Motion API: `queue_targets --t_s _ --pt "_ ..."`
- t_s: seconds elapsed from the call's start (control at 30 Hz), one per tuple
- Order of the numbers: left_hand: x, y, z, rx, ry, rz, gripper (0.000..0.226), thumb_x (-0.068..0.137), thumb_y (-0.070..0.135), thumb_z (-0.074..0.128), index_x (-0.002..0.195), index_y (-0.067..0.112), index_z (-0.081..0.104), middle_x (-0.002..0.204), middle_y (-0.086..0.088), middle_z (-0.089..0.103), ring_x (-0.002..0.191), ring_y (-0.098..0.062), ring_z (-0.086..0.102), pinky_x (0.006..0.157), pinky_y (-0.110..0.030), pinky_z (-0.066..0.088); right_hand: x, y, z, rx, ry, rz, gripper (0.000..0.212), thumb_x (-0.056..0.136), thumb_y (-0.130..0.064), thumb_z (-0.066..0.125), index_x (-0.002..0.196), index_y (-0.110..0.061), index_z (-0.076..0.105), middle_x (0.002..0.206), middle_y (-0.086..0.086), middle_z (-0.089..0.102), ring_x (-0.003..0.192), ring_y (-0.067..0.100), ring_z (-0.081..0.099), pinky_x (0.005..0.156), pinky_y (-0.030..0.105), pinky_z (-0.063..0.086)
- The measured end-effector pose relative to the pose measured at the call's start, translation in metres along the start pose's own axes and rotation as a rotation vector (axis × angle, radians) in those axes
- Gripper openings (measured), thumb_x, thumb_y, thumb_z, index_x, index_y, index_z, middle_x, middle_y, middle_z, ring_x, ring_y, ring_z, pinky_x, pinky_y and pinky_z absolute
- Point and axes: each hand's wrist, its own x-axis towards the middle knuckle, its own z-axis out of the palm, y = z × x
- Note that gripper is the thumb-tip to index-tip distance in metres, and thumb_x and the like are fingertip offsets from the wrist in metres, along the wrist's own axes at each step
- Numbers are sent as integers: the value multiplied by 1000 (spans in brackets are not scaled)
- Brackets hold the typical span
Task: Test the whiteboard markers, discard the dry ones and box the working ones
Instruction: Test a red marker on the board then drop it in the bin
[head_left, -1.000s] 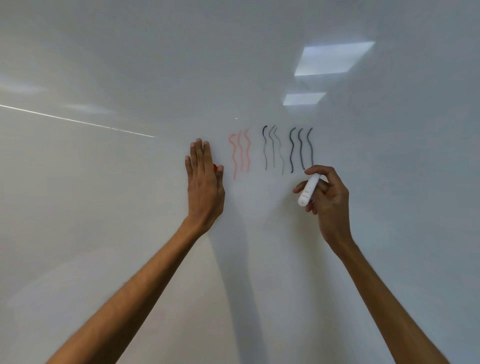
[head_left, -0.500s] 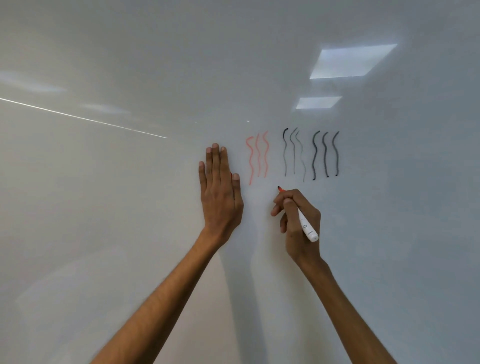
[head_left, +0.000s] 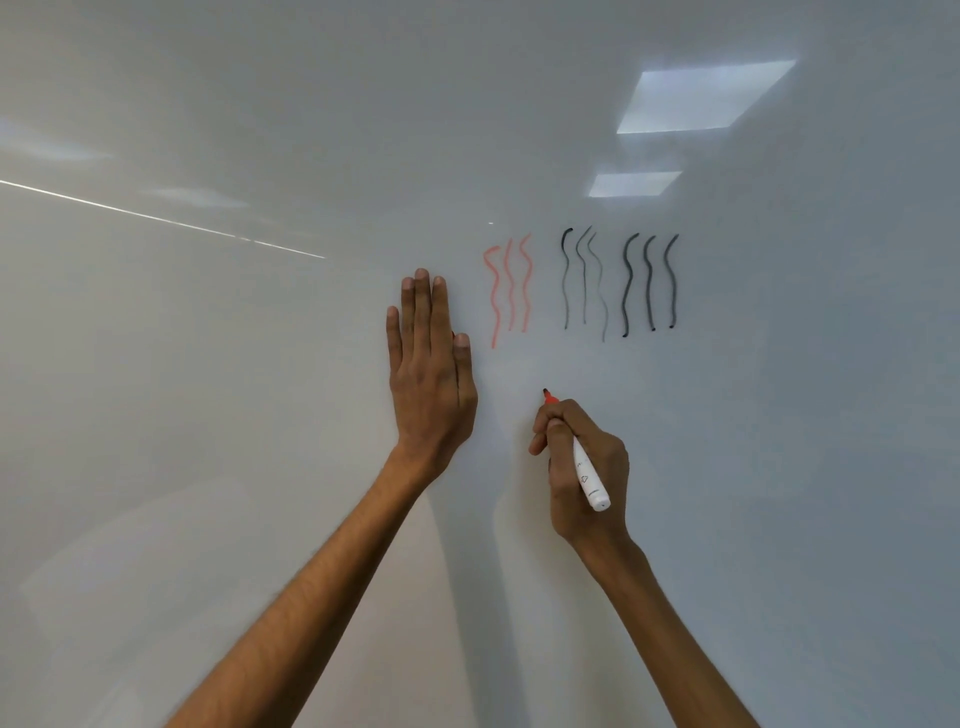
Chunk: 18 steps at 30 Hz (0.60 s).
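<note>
Red-tipped marker (head_left: 586, 470), pinched in the right hand's (head_left: 615, 467) grip, pointed up just below the red squiggles (head_left: 510, 286). A weak stroke there could be misjudged against that pale ink. The left hand (head_left: 428, 374) lay flat, fingers straight, just left of them. Half a second earlier the tip was nearer them.

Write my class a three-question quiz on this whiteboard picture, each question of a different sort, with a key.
1. True or false: the left hand lies flat against the whiteboard.
2. Which hand grips the marker? A. left hand B. right hand C. both hands
3. Fill the gap: the wavy lines nearest the left hand are ____ in colour.
Key: 1 true; 2 B; 3 red.
</note>
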Motion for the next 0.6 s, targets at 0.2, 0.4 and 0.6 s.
queue_targets --t_s 0.2,0.4,0.6 --pt "-32 -3 -2 0 -32 -9 55 101 15 32 153 -1 22 162 -15 17 152 -26 11 123 -50 13 -12 0 2 5 15 19 27 94 -33 38 78 -24 57 63 -12 61 48 6 54 53 16 37" --pt "-39 -3 -4 5 -45 -12 55 101 16 31 152 -1 23 162 -15 18 152 -26 12 123 -50 13 -7 -14 -6 15 60 -41 15 93 -24 53 106 -26 44 62 1 65 48 11 57 45 27 46" --pt "-39 -3 -4 8 -53 -17 57 101 21 30 152 -2 21 162 -16 17 152 -27 11 123 -50 12 24 -18 -19 -1 156 -57 28 87 -38 63 96 -14 51 68 5 64 47 15 54 45 27 44"
